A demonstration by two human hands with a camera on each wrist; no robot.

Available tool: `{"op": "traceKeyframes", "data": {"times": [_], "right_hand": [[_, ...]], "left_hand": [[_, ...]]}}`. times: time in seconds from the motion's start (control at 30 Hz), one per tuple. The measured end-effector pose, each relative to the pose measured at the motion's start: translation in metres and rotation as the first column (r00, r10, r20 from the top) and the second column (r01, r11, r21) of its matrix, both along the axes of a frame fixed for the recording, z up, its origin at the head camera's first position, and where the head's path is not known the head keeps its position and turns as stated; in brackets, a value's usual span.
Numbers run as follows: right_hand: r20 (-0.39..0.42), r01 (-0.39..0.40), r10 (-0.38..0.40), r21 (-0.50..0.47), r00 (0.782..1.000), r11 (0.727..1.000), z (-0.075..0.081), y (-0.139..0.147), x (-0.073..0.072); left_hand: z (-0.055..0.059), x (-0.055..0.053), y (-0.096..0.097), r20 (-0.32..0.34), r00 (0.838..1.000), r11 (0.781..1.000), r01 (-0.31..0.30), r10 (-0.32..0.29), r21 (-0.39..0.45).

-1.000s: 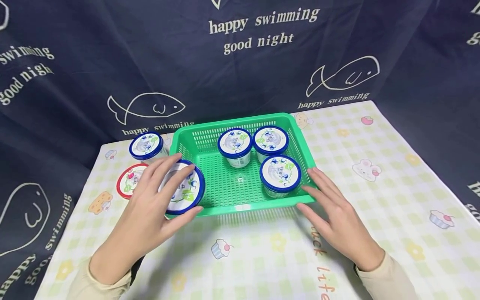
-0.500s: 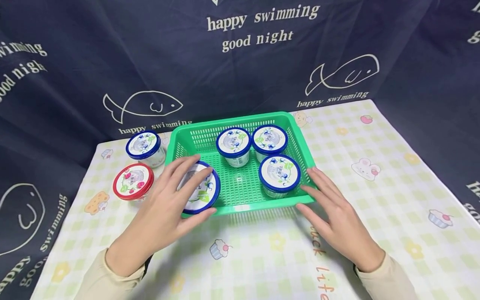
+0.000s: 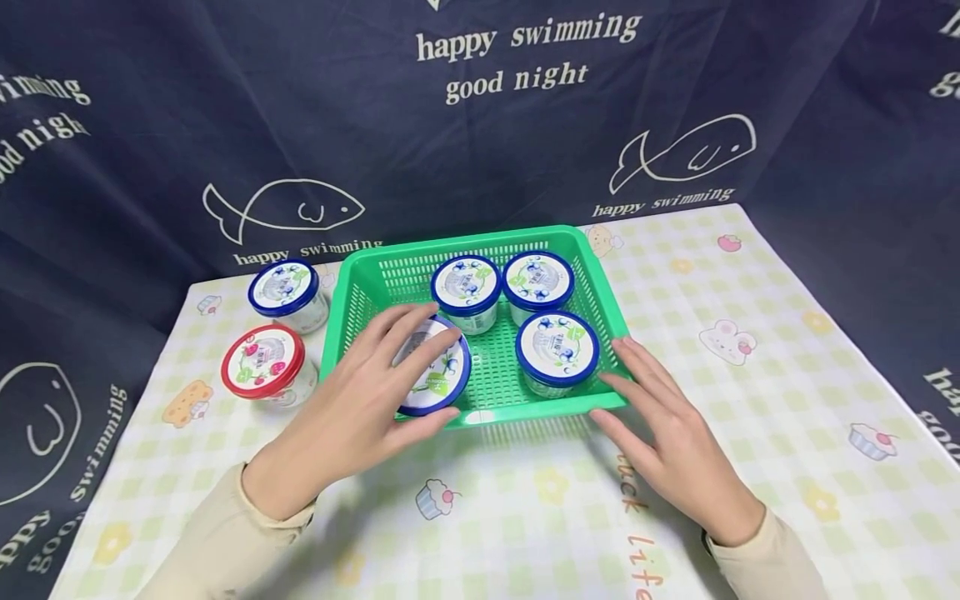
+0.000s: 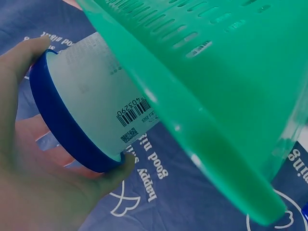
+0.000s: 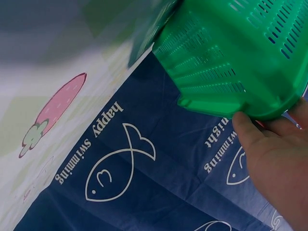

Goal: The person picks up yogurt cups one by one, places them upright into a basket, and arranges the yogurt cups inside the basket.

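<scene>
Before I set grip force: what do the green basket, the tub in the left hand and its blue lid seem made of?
Green basket: likely molded plastic, semi-gloss; slotted walls, highlights along the rim.
Tub: probably plastic, smooth, satin; whitish wall, printed barcode. Coated paper isn't ruled out.
Blue lid: likely plastic rim, evenly colored, smooth; printed white top, material unclear.
</scene>
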State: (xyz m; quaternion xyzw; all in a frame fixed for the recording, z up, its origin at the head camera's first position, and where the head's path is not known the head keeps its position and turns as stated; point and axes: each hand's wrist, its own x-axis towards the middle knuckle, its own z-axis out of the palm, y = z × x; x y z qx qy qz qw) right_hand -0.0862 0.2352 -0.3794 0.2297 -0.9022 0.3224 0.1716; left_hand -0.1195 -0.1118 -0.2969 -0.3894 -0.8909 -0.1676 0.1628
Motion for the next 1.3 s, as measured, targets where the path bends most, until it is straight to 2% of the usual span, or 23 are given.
{"op": "traceKeyframes", "data": {"times": [0.27, 0.53, 0.87, 1.3], "right_hand": [[0.006, 0.001, -0.001, 0.002, 1.0, 1.0, 0.0, 0.0, 0.0], [-0.015, -0.006, 0.006, -0.002, 1.0, 1.0, 0.001, -0.001, 0.0], [0.0, -0.004, 0.004, 0.006, 1.0, 1.0, 0.001, 0.0, 0.0], [0.0, 0.007, -0.007, 0.018, 1.0, 1.0, 0.001, 0.0, 0.0]], "left_hand": [[-0.004, -0.008, 0.008, 0.015, 0.999, 0.999, 0.036, -0.035, -0.016], [-0.005, -0.015, 0.012, 0.037, 0.998, 0.998, 0.048, -0.046, -0.041], [-0.008, -0.025, 0.019, 0.033, 0.998, 0.993, 0.058, -0.055, -0.1], [-0.016, -0.028, 0.022, 0.026, 0.998, 0.986, 0.059, -0.056, -0.158]]}}
